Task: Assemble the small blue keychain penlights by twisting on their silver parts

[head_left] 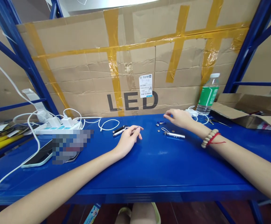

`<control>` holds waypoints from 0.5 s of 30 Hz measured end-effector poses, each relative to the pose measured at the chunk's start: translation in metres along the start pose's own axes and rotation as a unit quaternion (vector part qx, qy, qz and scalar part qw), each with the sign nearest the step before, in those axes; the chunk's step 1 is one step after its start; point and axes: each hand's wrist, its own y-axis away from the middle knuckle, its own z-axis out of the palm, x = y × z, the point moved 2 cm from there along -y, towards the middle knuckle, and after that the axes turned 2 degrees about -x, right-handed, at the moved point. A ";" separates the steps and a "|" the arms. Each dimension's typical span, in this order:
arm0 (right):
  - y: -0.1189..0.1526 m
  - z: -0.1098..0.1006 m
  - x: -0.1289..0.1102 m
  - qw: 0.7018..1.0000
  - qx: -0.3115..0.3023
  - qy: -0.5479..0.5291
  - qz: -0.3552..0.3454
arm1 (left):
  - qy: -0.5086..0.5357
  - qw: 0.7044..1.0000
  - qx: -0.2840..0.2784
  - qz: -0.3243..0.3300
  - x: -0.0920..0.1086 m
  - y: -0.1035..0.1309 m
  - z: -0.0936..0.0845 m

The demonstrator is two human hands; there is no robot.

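My left hand (129, 139) rests at the middle of the blue table (149, 168), its fingers loosely bent and apart, with nothing visible in them. Just left of its fingertips lie a black pen-like tube (118, 129) and a silver one (119, 133), partly behind the hand. Farther right, my right hand (176, 117) is held near the back of the table, fingers slightly curled and no object showing in it. Below it lies a silver tube (176, 135) with a looped cord. Small blue and metal pieces (160, 123) and a round disc (158, 131) are between the hands.
A power strip (58, 128) with white cables and a phone (39, 154) are on the left. At the back right stand a water bottle (209, 95) and an open cardboard box (249, 115). Tweezers (221, 123) lie near them. A taped cardboard sheet (91, 74) closes the back.
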 end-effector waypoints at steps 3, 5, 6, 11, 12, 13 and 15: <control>0.000 -0.003 0.003 1.000 -0.012 -0.013 0.009 | 0.005 1.000 -0.004 0.000 -0.001 0.000 0.000; 0.000 -0.004 0.004 0.999 -0.040 -0.030 0.001 | 0.007 1.000 -0.006 -0.002 -0.001 0.000 0.000; 0.000 -0.003 0.004 0.997 -0.065 -0.043 -0.008 | 0.007 1.000 -0.007 -0.003 -0.001 0.000 0.000; 0.002 0.006 0.002 0.972 -0.181 -0.131 -0.077 | 0.007 1.000 -0.012 -0.006 -0.001 0.000 0.001; 0.002 0.006 0.001 0.969 -0.181 -0.146 -0.087 | 0.006 1.000 -0.013 -0.006 -0.001 0.000 0.001; 0.002 0.006 -0.001 0.967 -0.175 -0.160 -0.095 | 0.006 1.000 -0.013 -0.006 -0.001 0.000 0.001; 0.002 0.003 -0.005 0.964 -0.160 -0.184 -0.108 | 0.006 1.000 -0.015 -0.006 -0.001 0.000 0.001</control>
